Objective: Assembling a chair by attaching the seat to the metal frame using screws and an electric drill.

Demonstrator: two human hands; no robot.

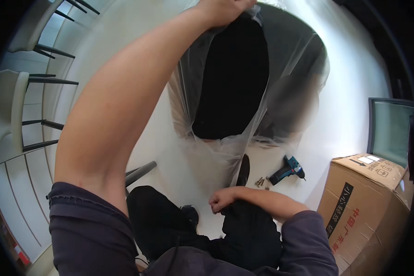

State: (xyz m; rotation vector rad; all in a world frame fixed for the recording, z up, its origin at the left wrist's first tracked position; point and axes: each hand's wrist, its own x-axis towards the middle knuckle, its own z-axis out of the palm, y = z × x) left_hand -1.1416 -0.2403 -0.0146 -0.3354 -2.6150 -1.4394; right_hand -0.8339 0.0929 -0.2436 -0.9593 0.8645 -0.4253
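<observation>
Head view: left hand [223, 10], top centre, seems to grip clear plastic wrap [209, 158], presumably to steady it; right hand [223, 199], lower centre, is curled closed (whether on wrap cannot be told); the wrapped object [285, 55], upper centre, shows 1 matte black oval panel [234, 78] beside glossy grey, under creased translucency

left of the hands [221, 11]: cut by top edge | carton [365, 195]: cut below | patch [293, 99] in plastic [218, 158]: blurred
</observation>
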